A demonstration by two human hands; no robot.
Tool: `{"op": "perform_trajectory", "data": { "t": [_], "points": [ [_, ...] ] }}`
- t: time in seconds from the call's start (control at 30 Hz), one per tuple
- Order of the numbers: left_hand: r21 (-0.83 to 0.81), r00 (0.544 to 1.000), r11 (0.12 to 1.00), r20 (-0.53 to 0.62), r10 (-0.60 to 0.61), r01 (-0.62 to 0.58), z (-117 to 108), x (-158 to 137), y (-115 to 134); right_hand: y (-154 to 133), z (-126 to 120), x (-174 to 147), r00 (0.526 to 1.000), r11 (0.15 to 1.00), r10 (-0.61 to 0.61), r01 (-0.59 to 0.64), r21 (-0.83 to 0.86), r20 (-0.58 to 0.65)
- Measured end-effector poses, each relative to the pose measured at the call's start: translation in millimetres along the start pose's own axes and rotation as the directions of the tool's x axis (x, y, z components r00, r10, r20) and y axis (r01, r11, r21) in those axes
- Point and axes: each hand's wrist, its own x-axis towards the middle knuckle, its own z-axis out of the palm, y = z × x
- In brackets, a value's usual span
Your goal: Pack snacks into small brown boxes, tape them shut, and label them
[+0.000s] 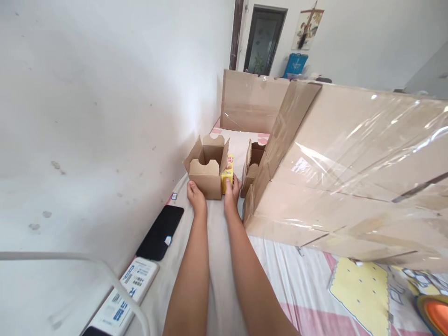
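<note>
1. In the middle of the frame, the left hand (196,195) is grasping the near left corner of the cardboard box (206,186), probably so the box isn't sliding sideways.
2. Just right of it, the right hand (231,195) is grasping the yellow pack (228,171), its thumb lying along the near face and its fingers wrapping the right side.
3. The pack is standing against the box's right wall, apparently touching it; with each grip bearing in from its own side, the pair is likely staying together.
4. The box's flaps are sticking up and outward, leaving its top uncovered.
5. Right of the pack, a second box (251,171) is sitting close against the big taped carton (332,163), which seems to be backing it.
6. At lower left, a black phone (161,233) and a white case (129,289) are lying along the wall (105,116), seemingly leaving the cloth (217,261) free for both forearms.
</note>
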Motion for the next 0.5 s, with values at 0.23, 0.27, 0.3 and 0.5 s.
{"op": "perform_trajectory", "data": {
  "t": [0.23,0.27,0.3,0.5],
  "points": [
    [-0.103,0.955,0.985,-0.249,-0.159,0.137,6.8,-9.5,16.6,-31.0,-5.3,-26.4,0.982,0.951,-0.172,0.184,-0.247,0.072],
    [-0.135,0.946,0.979,-0.266,-0.186,0.155,6.7,-10.8,24.4,-37.7,-5.8,-32.7,0.976,0.937,-0.202,0.218,-0.274,0.088],
    [-0.169,0.941,0.971,-0.265,-0.209,0.168,5.5,-11.9,34.4,-44.9,-7.1,-39.8,0.969,0.924,-0.225,0.246,-0.294,0.102],
    [-0.348,0.984,0.92,0.062,-0.167,0.178,-21.9,-43.4,128.8,-89.8,-38.0,-94.5,0.904,0.874,-0.247,0.363,-0.324,0.348]
  ]
}}
